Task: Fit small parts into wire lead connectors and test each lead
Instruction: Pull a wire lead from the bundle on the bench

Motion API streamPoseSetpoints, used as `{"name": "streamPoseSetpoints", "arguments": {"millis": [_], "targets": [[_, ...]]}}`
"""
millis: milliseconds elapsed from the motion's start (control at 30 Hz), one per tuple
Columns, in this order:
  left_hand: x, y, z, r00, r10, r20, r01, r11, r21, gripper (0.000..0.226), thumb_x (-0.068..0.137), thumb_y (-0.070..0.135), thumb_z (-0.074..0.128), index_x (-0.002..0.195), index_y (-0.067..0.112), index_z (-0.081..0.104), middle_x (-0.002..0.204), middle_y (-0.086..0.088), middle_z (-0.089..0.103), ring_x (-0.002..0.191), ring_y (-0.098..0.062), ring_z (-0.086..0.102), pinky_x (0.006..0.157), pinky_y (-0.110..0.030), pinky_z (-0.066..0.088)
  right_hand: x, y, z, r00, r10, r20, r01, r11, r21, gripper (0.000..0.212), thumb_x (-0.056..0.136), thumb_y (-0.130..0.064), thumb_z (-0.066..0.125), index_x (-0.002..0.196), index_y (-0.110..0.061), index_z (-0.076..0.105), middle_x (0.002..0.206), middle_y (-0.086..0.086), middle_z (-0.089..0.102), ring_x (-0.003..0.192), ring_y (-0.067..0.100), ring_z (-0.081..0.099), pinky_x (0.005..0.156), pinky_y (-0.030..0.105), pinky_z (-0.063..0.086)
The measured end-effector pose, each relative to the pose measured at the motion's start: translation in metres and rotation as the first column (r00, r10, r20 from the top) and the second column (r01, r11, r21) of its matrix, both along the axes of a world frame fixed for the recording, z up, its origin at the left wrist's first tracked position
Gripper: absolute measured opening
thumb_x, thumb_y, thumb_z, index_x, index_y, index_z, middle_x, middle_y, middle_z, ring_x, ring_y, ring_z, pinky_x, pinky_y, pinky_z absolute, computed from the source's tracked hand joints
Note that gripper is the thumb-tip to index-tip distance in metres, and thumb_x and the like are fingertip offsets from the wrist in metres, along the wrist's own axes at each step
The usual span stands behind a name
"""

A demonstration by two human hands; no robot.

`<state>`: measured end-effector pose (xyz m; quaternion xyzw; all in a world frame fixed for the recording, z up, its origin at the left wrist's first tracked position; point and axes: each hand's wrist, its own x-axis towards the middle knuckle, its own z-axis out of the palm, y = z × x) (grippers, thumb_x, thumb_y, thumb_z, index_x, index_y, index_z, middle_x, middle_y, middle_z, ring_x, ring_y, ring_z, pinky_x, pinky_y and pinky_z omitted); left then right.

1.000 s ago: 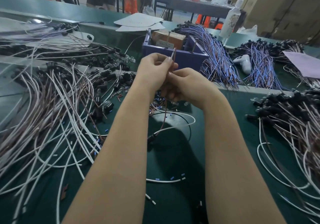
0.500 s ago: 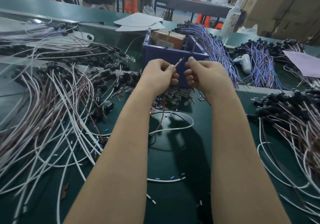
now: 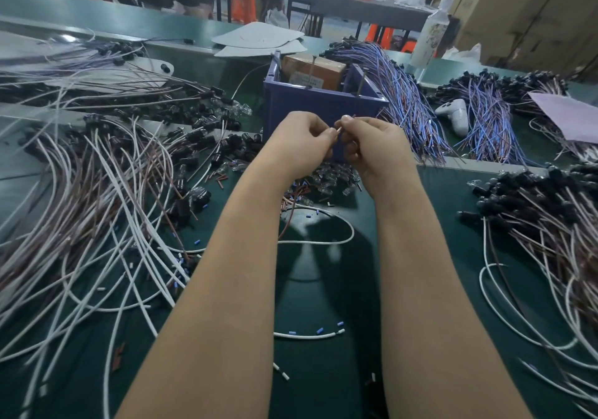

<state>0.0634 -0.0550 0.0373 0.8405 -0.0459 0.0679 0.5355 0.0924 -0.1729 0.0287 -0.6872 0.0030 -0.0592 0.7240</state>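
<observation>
Brown lead tip (image 3: 338,130): hands rejoined.
Left hand (image 3: 302,138) pinches the lead tip; right hand (image 3: 372,147), apart half a second ago, I now find pinching onto it, so fitting is likely underway.

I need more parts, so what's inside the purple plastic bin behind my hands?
The purple plastic bin holds a brown cardboard box with a white label, and two thin dark rods stand up from it. Its front wall hides the bottom and anything lying there.
</observation>
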Motion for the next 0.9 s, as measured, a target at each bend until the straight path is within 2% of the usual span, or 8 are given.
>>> {"name": "streamPoseSetpoints", "arguments": {"millis": [133,233,300,433,567,633,700,900], "targets": [[-0.001,0.007,0.001,0.999,0.013,-0.035,-0.013,1.0,0.011,0.017,0.097,0.02,0.051,0.088,0.011,0.063,0.064,0.007,0.06,0.055,-0.004,0.048,0.053,-0.019,0.039,0.001,-0.02,-0.004,0.989,-0.147,-0.03,0.148,0.989,0.026,0.025,0.094,-0.008,0.055,0.069,-0.007,0.062,0.058,0.001,0.047,0.038,0.002,0.038,0.039,0.014,0.029],[0.002,0.009,0.001,0.99,0.138,-0.014,-0.139,0.984,-0.112,0.015,0.098,0.017,0.049,0.089,0.011,0.059,0.067,0.006,0.06,0.058,-0.004,0.049,0.056,-0.02,0.039,-0.002,-0.02,-0.007,0.99,-0.143,0.005,0.133,0.907,-0.4,0.031,0.092,-0.021,0.058,0.063,-0.013,0.063,0.053,-0.002,0.049,0.041,0.005,0.04,0.045,0.019,0.032],[0.002,0.007,0.001,0.983,0.182,-0.011,-0.181,0.967,-0.178,0.012,0.098,0.015,0.047,0.091,0.011,0.057,0.068,0.007,0.06,0.058,-0.003,0.05,0.056,-0.019,0.04,-0.006,-0.008,-0.003,0.998,-0.06,-0.023,0.037,0.821,-0.569,0.036,0.094,-0.03,0.055,0.064,-0.014,0.064,0.054,-0.002,0.055,0.045,0.008,0.044,0.051,0.022,0.036],[0.003,0.003,0.002,0.976,0.219,-0.007,-0.209,0.919,-0.335,0.012,0.098,0.008,0.045,0.089,0.011,0.053,0.072,0.004,0.059,0.061,-0.006,0.053,0.068,-0.025,0.048,-0.016,0.011,0.012,0.953,0.248,-0.175,-0.3,0.853,-0.427,0.037,0.102,-0.03,0.04,0.086,-0.011,0.067,0.075,0.003,0.07,0.05,0.011,0.051,0.05,0.021,0.043],[0.002,0.006,0.005,0.964,0.245,-0.1,-0.255,0.763,-0.594,0.015,0.099,0.009,0.045,0.088,0.017,0.053,0.076,0.004,0.062,0.068,-0.004,0.057,0.067,-0.03,0.055,-0.021,0.014,0.011,0.842,0.51,-0.174,-0.538,0.814,-0.219,0.025,0.101,-0.02,0.043,0.093,-0.009,0.064,0.073,0.002,0.069,0.052,0.01,0.052,0.048,0.018,0.043],[0.002,0.007,0.005,0.966,0.223,-0.131,-0.254,0.719,-0.647,0.015,0.098,0.011,0.046,0.088,0.018,0.054,0.077,0.006,0.064,0.071,-0.003,0.058,0.061,-0.026,0.052,-0.019,0.017,0.008,0.862,0.487,-0.139,-0.504,0.798,-0.329,0.021,0.099,-0.021,0.049,0.101,-0.005,0.063,0.077,0.005,0.066,0.052,0.009,0.051,0.048,0.019,0.043],[0.003,0.007,0.005,0.967,0.224,-0.124,-0.248,0.704,-0.665,0.017,0.096,0.009,0.05,0.084,0.018,0.055,0.078,0.004,0.063,0.071,-0.006,0.057,0.067,-0.029,0.053,-0.016,0.022,0.006,0.897,0.434,-0.085,-0.421,0.777,-0.468,0.02,0.096,-0.021,0.055,0.102,-0.004,0.063,0.075,0.006,0.064,0.052,0.009,0.049,0.05,0.022,0.042],[0.004,0.014,0.002,0.955,0.293,-0.051,-0.288,0.868,-0.404,0.01,0.092,0.017,0.059,0.082,0.018,0.061,0.084,-0.002,0.063,0.077,-0.016,0.059,0.069,-0.028,0.052,-0.013,0.024,0.003,0.948,0.314,0.06,-0.247,0.839,-0.486,0.016,0.092,-0.013,0.058,0.078,-0.016,0.065,0.045,-0.01,0.057,0.04,0.002,0.046,0.043,0.015,0.037]]}}
